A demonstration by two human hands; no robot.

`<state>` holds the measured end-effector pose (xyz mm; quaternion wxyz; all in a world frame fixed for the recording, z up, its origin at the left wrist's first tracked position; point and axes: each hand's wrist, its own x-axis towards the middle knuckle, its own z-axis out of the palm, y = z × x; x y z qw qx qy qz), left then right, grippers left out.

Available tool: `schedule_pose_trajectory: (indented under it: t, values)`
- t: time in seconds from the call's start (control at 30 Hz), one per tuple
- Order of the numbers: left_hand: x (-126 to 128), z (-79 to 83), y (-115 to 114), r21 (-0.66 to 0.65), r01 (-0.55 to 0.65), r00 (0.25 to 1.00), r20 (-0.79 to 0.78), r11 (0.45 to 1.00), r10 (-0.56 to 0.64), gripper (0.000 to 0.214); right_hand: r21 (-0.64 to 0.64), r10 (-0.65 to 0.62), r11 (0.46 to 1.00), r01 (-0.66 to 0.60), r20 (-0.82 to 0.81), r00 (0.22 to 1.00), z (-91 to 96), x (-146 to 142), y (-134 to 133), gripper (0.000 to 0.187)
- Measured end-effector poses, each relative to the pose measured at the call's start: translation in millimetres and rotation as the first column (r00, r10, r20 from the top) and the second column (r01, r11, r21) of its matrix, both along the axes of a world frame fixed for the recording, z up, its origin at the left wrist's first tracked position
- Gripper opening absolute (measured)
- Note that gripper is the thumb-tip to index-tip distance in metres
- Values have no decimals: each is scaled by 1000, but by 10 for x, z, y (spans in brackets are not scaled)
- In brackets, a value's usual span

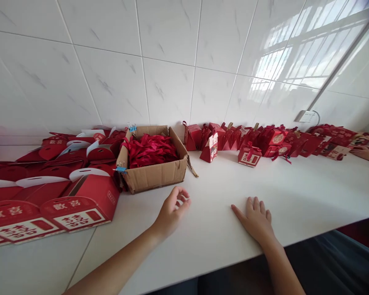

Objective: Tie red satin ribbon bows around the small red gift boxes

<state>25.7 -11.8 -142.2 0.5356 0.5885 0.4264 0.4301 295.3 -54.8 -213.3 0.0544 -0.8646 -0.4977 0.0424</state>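
My left hand (pixel 172 211) hovers just above the white counter (pixel 221 229), fingers loosely curled and apart, holding nothing. It is just in front of a cardboard box (pixel 155 174) filled with red ribbons (pixel 150 149). My right hand (pixel 256 219) lies flat on the counter with fingers stretched out, empty. Flat unfolded red gift boxes (pixel 80 209) with white labels are stacked to the left of the cardboard box.
A row of folded red gift boxes (pixel 249 155) with ribbons lines the tiled wall at the back right. Another person's hand (pixel 367 153) rests at the far right edge. A wall socket (pixel 304 116) sits above the row. The counter's front edge runs near me.
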Motion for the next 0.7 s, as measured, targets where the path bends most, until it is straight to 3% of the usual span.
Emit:
schedule_pose_trajectory:
  t: [0.03,0.1,0.17,0.23,0.33,0.4,0.43,0.5,0.6,0.7]
  values:
    - [-25,76,-60,130,26,996,-89,991,-14,13,-4,-5,1000,5,6,1000,-14,7,-4,90]
    - [-104,231,-193,403,82,963,-268,911,32,18,0,-13,1000,13,25,1000,-58,26,-15,88]
    - [-230,346,-311,611,43,917,-339,791,211,23,20,-13,1000,12,41,999,-113,52,-25,88]
    - [-414,383,-380,739,-107,827,-306,666,472,29,39,-9,999,7,53,999,-165,85,-29,87]
    - [-781,290,-373,828,-318,527,-251,462,812,40,42,9,999,-12,60,998,-223,141,-26,89]
    - [-1033,176,-319,817,-437,275,-276,376,921,52,36,22,999,-24,64,998,-250,173,-22,91]
    - [-1144,119,-288,795,-485,197,-307,364,931,58,35,26,999,-28,67,997,-260,185,-20,91]
    - [-1315,25,-234,768,-540,121,-335,345,934,70,38,36,999,-38,73,997,-272,200,-17,91]
    - [-1454,-43,-198,759,-558,119,-327,336,937,86,58,40,997,-45,76,996,-271,203,-20,90]
    - [-1530,-42,-233,745,-558,153,-340,365,928,95,60,35,997,-38,60,998,-258,194,-26,91]
